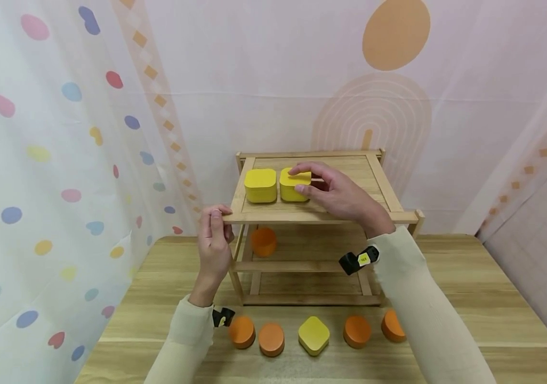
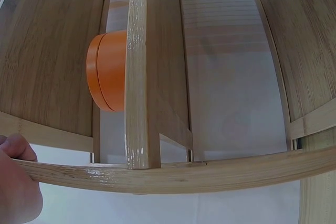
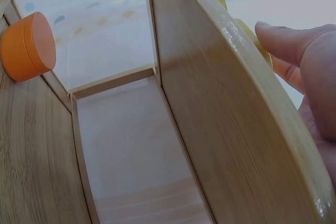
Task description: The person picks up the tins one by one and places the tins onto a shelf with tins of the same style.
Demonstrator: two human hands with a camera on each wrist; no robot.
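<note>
Two yellow rounded-square tins stand side by side on the top board of a wooden shelf (image 1: 350, 166). My right hand (image 1: 345, 197) holds the right yellow tin (image 1: 289, 188), thumb at its front and index finger over its lid; the other fingers are partly hidden. The left yellow tin (image 1: 260, 186) stands just beside it. With fingers and thumb, my left hand (image 1: 216, 240) grips the shelf's front left upper corner. On the middle board below sits a round orange tin (image 1: 264, 242), which also shows in the left wrist view as an orange tin (image 2: 107, 71).
On the wooden table (image 1: 168, 298) before the shelf, several round orange tins (image 1: 271, 339) and one yellow tin (image 1: 314, 335) form a row. A patterned curtain (image 1: 254, 69) hangs behind the shelf. The shelf's lowest board (image 1: 309, 284) lies near table height.
</note>
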